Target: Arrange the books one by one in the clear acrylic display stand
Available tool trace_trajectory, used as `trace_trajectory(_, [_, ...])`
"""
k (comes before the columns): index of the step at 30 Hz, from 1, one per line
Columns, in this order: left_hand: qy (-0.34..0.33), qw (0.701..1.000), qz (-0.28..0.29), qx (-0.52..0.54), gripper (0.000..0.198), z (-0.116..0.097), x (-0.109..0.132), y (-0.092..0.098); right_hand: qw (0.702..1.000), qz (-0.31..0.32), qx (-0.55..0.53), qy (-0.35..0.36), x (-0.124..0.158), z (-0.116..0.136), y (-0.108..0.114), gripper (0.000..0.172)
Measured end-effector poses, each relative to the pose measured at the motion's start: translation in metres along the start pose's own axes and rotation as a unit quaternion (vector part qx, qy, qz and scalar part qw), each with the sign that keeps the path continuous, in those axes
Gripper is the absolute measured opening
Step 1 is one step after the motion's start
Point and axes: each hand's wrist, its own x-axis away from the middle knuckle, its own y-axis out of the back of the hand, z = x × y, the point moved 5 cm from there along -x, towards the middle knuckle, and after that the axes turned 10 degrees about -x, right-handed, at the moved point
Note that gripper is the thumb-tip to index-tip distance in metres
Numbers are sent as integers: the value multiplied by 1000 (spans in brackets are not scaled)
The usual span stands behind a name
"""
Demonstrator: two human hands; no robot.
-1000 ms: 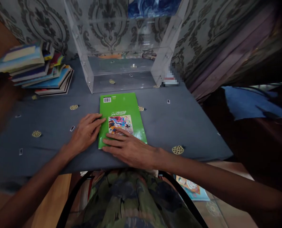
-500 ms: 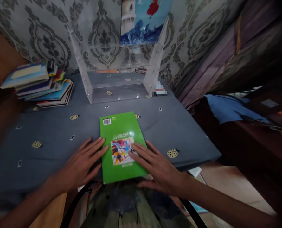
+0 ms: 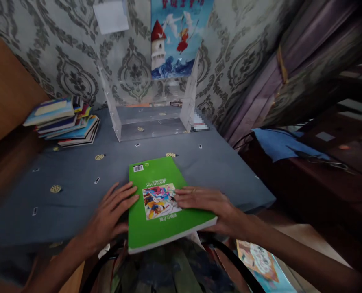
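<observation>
A green book point(image 3: 158, 171) lies cover down at the near edge of the table, its barcode at the far left corner and a colourful picture in the middle. Its near right corner is raised, so pages show along the near edge. My right hand point(image 3: 211, 205) grips the right side, fingers flat on the cover and thumb hidden beneath. Along the left edge rests my left hand point(image 3: 110, 213), fingers stretched out and apart, their tips on the cover; its thumb is close to the book's side.
A clear acrylic rack point(image 3: 150, 128) stands beyond the book on the cloth-covered table point(image 3: 223, 171). Several stacked books point(image 3: 68, 122) are at the back left. A poster point(image 3: 175, 44) hangs on the wall. Below the table at right lies a colourful book or box point(image 3: 262, 264).
My right hand has slid out to the book's right edge and lifted its near right corner. My left hand stays at the left edge. The view has tipped upward, showing more wall.
</observation>
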Motion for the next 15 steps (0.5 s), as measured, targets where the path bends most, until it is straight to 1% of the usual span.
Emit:
trace_trajectory(2, [40,992,-64,101,39,10,-19,10,997,-63,-24,-23,-15,-5,15,43])
trace_trajectory(4, [97,966,-142,191,39,22,-41,17,991,-117,-47,-53,-33,-16,27,40])
trace_trajectory(7, [217,904,-255,264,44,42,-72,21,974,-189,-84,-87,-65,-37,43,40])
trace_trajectory(8, [257,879,-287,282,46,48,-81,23,967,-219,-93,-88,-75,-42,49,40])
trace_trajectory(10, [321,822,-333,333,48,56,-96,23,956,-251,-128,-77,-95,-51,57,42])
trace_trajectory(11, [343,798,-334,367,48,60,-103,21,951,-256,-154,-76,-103,-56,59,43])
trace_trajectory(13, [387,761,-296,428,52,66,-112,11,939,-253,-213,-97,-114,-69,57,47])
trace_trajectory(14, [408,751,-265,446,57,71,-115,3,932,-250,-236,-118,-117,-78,55,48])
trace_trajectory(15, [425,752,-231,448,61,77,-115,-5,925,-251,-245,-143,-118,-89,52,50])
